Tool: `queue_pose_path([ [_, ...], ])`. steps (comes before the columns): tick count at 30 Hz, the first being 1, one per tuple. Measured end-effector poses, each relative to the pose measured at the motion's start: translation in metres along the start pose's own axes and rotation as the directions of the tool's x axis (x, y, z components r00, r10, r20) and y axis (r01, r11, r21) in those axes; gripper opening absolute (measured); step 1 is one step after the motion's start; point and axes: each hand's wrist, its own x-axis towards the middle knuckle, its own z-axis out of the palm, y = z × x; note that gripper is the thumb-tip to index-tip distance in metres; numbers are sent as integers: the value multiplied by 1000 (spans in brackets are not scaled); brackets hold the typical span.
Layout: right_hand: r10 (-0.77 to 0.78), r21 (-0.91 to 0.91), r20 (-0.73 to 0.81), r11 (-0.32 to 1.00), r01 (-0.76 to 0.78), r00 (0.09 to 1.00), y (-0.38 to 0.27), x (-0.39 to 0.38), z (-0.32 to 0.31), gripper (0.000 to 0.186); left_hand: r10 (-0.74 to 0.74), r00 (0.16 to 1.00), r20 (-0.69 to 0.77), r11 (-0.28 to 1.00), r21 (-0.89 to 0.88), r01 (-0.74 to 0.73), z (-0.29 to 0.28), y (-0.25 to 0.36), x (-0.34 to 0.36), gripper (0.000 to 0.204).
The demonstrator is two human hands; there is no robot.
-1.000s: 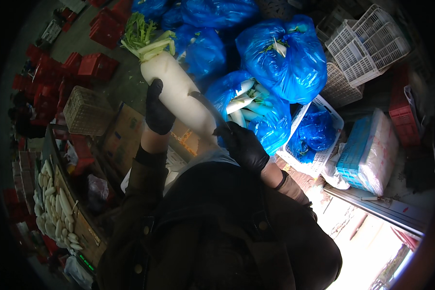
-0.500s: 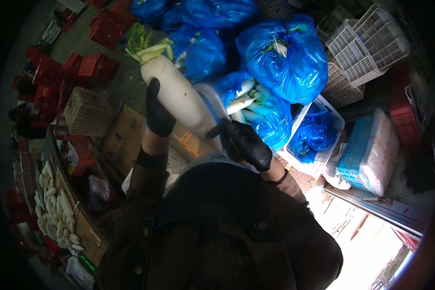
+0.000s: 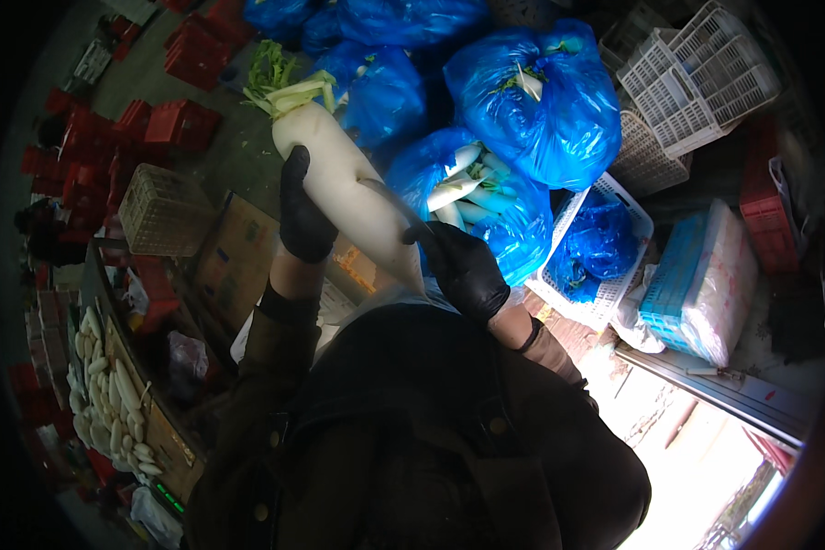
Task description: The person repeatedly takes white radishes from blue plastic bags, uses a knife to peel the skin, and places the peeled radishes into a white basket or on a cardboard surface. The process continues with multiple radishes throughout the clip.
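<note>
A large white daikon radish (image 3: 344, 179) with trimmed green leaf stalks (image 3: 289, 87) slants across in front of me, leafy end far left. My left hand (image 3: 304, 206), in a black glove, is closed round its left side, thumb on top. My right hand (image 3: 467, 268), also gloved in black, is closed at the radish's lower right side. A thin, dark, blade-like edge (image 3: 392, 200) runs from that hand along the radish; its handle is hidden in the fingers. The radish's lower tip lies close to my chest.
Beyond the radish, an open blue bag (image 3: 513, 225) holds more daikon, with several full blue bags (image 3: 536, 110) behind. White crates (image 3: 697, 92) and a white basket (image 3: 600, 312) stand right. Peeled radishes (image 3: 110, 394) lie on a table at left; red crates (image 3: 179, 124) are stacked far left.
My right hand has turned and shifted slightly, and the broad pale blade seen beside the radish now shows as a thin dark edge against it. The radish has moved slightly right.
</note>
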Motion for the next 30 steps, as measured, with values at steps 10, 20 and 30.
queue_pose_path([
  [10,-154,-441,-105,893,93,982,14,3,6,21,1,996,86,991,-134,11,1,-1,-5,64],
  [20,-173,-225,-69,962,153,982,9,5,5,18,-10,999,-37,999,-37,8,-12,-1,-6,64],
  [30,-72,-490,-176,871,-24,982,28,24,-1,16,-24,999,-45,999,-46,22,-24,-4,-5,59],
])
